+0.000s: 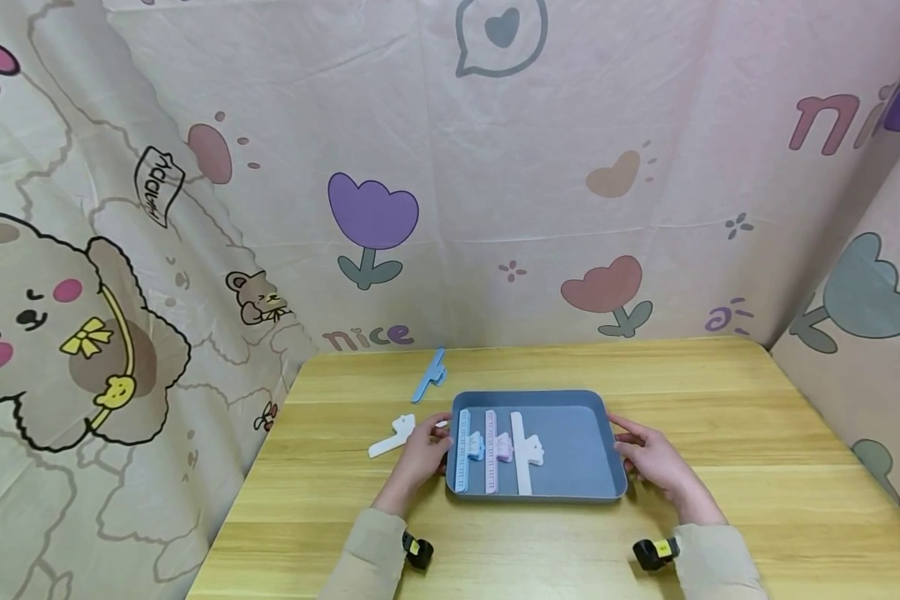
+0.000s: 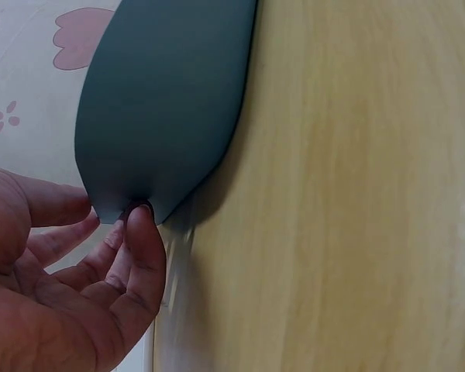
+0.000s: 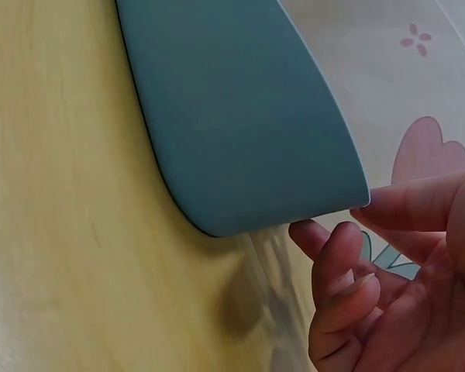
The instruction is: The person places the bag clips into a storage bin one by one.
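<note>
- Gripped from both short ends the shallow blue-grey rectangular tray (image 1: 579, 446) on the pale wood-grain tabletop (image 1: 540, 554), with left hand (image 1: 422, 452) at the tray's left wall and right hand (image 1: 658, 462) at its right.
- Lay lengthwise from hand to hand, with neither clearly nearer to the tray's middle.
- Bent left fingers in a narrow pinch at the tray's left end, with hold of nothing else.
- Curled right fingers likewise at rim and end wall of the tray's right end, again with no other object in grasp.
- Offered no way to tell of any gap beneath the tray.
- Carried inside the tray, toward its left end and crosswise to its long axis, a light-blue plastic bar clip (image 1: 463, 454), a pink plastic bar clip (image 1: 491, 458) and a slightly slanted white plastic bar clip (image 1: 521, 458).
- Showed outside the tray's left wall, just beside left hand, a loose white bar clip (image 1: 390, 438), and, beyond the tray's far-left corner, a loose blue bar clip (image 1: 427, 379), also nearer to left hand.
</note>
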`<action>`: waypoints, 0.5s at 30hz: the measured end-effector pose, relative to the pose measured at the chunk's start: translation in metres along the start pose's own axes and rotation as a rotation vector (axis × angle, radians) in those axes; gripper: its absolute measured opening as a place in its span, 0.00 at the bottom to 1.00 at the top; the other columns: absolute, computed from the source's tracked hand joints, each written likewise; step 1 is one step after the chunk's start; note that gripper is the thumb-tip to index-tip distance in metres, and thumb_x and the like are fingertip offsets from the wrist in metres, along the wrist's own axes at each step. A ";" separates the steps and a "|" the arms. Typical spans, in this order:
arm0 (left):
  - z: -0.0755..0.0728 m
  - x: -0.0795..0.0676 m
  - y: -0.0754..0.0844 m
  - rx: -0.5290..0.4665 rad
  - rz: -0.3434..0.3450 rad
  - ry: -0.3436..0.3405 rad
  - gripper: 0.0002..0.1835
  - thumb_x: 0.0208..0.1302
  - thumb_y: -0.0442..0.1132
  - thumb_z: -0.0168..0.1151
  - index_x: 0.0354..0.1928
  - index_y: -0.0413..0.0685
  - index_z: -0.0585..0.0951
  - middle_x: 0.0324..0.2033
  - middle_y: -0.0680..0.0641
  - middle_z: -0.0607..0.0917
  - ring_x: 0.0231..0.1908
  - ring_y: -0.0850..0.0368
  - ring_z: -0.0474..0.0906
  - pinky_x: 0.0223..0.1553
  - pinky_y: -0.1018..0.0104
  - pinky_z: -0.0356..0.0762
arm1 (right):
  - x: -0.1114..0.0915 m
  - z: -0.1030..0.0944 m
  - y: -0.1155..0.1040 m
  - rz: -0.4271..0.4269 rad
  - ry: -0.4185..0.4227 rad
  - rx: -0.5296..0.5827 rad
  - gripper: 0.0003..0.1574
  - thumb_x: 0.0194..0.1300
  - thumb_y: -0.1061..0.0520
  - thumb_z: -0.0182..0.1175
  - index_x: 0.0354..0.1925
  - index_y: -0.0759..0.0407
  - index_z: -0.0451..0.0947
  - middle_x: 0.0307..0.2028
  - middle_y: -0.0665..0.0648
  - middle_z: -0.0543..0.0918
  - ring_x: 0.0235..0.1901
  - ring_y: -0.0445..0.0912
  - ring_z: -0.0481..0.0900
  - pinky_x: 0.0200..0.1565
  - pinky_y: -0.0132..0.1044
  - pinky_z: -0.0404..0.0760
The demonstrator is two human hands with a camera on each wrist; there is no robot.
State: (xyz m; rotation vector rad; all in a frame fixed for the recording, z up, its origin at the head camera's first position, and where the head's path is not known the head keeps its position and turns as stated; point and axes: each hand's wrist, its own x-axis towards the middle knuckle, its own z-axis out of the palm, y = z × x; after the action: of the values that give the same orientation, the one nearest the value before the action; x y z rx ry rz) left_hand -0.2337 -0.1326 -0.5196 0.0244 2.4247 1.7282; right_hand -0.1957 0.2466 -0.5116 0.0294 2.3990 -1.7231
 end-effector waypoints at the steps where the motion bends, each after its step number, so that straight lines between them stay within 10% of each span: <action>1: 0.000 0.000 0.000 0.001 0.001 -0.001 0.23 0.70 0.28 0.53 0.66 0.42 0.71 0.42 0.41 0.74 0.37 0.50 0.73 0.24 0.63 0.77 | 0.000 0.000 0.000 0.000 -0.003 0.001 0.34 0.71 0.66 0.51 0.73 0.65 0.58 0.54 0.74 0.74 0.26 0.50 0.74 0.22 0.36 0.72; 15: 0.000 0.001 -0.001 -0.002 -0.013 -0.001 0.24 0.70 0.28 0.54 0.67 0.43 0.71 0.43 0.42 0.74 0.37 0.50 0.73 0.24 0.63 0.77 | 0.002 -0.002 0.002 0.021 -0.011 0.034 0.35 0.71 0.65 0.50 0.73 0.63 0.57 0.59 0.78 0.70 0.27 0.49 0.75 0.23 0.36 0.72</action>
State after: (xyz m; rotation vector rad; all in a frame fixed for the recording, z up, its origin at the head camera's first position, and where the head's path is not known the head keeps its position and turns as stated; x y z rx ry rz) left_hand -0.2343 -0.1325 -0.5210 0.0093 2.4174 1.7251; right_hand -0.1974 0.2486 -0.5136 0.0500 2.3529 -1.7502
